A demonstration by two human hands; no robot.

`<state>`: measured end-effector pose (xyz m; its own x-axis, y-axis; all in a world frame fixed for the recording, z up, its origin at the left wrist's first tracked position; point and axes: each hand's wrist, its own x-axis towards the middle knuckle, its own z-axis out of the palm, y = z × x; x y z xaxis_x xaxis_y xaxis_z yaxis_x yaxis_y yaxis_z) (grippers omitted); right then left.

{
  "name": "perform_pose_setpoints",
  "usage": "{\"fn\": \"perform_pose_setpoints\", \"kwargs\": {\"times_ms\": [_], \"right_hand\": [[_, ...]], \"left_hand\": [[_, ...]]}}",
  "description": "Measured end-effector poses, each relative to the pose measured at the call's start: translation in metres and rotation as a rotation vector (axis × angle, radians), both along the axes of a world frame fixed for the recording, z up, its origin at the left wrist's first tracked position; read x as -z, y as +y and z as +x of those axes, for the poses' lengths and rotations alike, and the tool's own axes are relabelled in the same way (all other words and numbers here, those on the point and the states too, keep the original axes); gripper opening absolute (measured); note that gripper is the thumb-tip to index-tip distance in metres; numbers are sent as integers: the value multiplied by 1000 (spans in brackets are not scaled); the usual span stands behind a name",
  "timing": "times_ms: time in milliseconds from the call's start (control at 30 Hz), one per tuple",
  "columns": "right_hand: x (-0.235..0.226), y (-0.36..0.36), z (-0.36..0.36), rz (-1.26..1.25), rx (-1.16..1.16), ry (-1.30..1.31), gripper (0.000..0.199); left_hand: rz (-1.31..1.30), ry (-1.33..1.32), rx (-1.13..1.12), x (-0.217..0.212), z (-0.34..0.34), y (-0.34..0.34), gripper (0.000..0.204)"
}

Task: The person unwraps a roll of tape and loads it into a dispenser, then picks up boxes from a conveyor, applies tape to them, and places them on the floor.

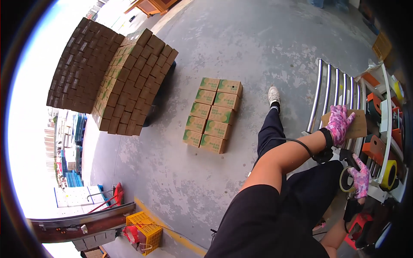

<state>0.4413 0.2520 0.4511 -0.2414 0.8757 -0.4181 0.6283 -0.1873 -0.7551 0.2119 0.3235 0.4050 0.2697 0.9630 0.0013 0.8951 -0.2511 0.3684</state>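
Note:
My left hand, in a pink patterned glove, lies with its fingers stretched out over a brown cardboard box. The box rests at the near end of a rack of shiny metal rollers. Closer to me, my right hand, gloved alike, is closed around a tape dispenser. Its roll of tape shows beside the fingers, while the hand hides part of the dispenser.
Two rows of green-and-brown cartons stand on the grey floor. Tall carton stacks rise at the far left. Orange-and-black machine parts and a yellow roll border the rollers. A yellow crate sits at lower left.

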Motion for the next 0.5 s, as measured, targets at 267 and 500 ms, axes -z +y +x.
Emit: {"fn": "perform_pose_setpoints", "kwargs": {"times_ms": [267,500], "right_hand": [[-6,-74,-31,-40,13,316,68],[18,-67,-125,18,-218,207,68]], "left_hand": [[-63,-1213,-572,8,-142,-115,104],[49,-2040,-1314,210,-272,-283,65]]}}
